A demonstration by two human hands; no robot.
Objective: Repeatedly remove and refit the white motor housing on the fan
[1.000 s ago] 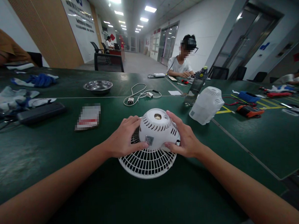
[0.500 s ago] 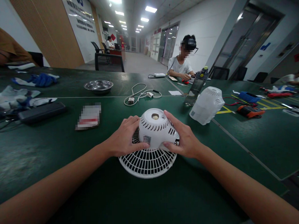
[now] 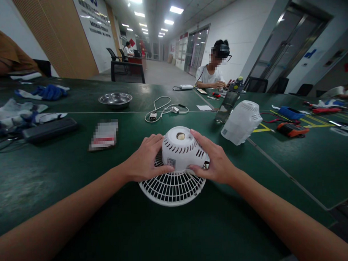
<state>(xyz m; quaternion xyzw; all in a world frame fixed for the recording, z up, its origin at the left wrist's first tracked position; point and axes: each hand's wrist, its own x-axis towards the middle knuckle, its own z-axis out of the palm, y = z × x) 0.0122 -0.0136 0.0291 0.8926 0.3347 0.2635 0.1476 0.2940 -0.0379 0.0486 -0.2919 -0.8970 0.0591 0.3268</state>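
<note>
Between my hands is a white fan motor housing (image 3: 182, 151), slotted round its top, with a round hole there and a small label on its front. It sits over a round white fan grille (image 3: 173, 189) that lies on the green table (image 3: 114, 227). My left hand (image 3: 148, 158) grips the housing's left side, thumb across the front near the label. On the right side my right hand (image 3: 213, 157) is wrapped round it, fingers by the top and thumb at the lower front. A small dark gap shows beside the right thumb.
Beyond my right hand stand a white plastic housing (image 3: 242, 122) and a bottle (image 3: 230, 100). A coiled cable (image 3: 166, 110), a metal bowl (image 3: 115, 100) and a blurred packet (image 3: 104, 135) lie ahead. At left are gloves (image 3: 15, 113) and a black case (image 3: 50, 130). A co-worker (image 3: 213, 74) sits opposite.
Both hands keep the same grip on the fan motor housing, which stays over the grille. The whole view has shifted very slightly. Across the table the co-worker's hands have moved a little.
</note>
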